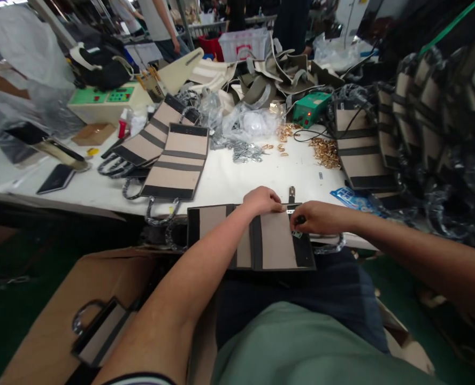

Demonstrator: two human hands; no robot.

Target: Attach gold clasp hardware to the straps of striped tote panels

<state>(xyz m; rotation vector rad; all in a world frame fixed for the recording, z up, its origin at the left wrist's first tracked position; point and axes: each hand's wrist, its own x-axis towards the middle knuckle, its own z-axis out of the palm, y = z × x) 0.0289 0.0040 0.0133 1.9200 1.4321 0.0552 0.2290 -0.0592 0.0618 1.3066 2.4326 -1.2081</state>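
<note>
A flat bag panel, beige with black strips, lies open across my lap and the table's front edge. My left hand is closed, its fingertips pressed onto the panel near its far right edge, beside a small shiny metal plate. Curled over the black strip at the panel's right, my right hand has its fingers pinched together; what they hold is mostly hidden. Just below those fingers shows another small metal piece. A short dark strap tab sticks out beyond the far edge. A plastic-wrapped handle extends at the right.
Similar panels lie at the left, and more are stacked at the right. Gold metal fittings and silver pieces are heaped beyond, near a green box with a cord. A cardboard box stands lower left.
</note>
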